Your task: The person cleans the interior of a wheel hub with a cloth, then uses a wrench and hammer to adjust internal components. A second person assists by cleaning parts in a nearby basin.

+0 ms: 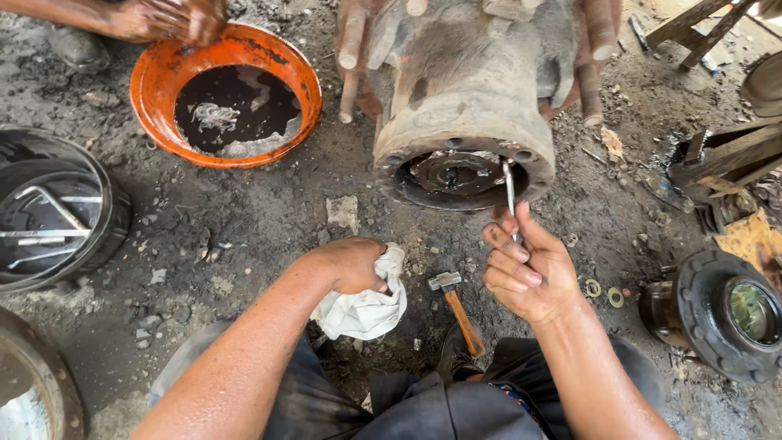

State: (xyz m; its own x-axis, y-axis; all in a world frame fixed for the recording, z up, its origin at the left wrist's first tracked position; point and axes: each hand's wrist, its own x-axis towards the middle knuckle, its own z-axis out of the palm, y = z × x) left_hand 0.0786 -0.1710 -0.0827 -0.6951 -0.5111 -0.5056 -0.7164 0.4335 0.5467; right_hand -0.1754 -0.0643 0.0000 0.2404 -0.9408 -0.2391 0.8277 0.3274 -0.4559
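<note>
Nearest, the left hand (352,265) is closed around a white rag (366,303) held low over the dirt floor (244,220), a hammer (456,305) lying just beside it. The right hand (525,265) pinches a thin metal tool (510,195) whose tip reaches into the open end of the rusty wheel hub (464,122). Farther off, at the floor's far left, another person's hands (175,18) rest at the rim of an orange basin (155,73) of dark oil.

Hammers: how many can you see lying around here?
1. The hammer lies on the dirty ground between the left hand, which grips a white rag, and the right hand. Others may be hidden.
</note>
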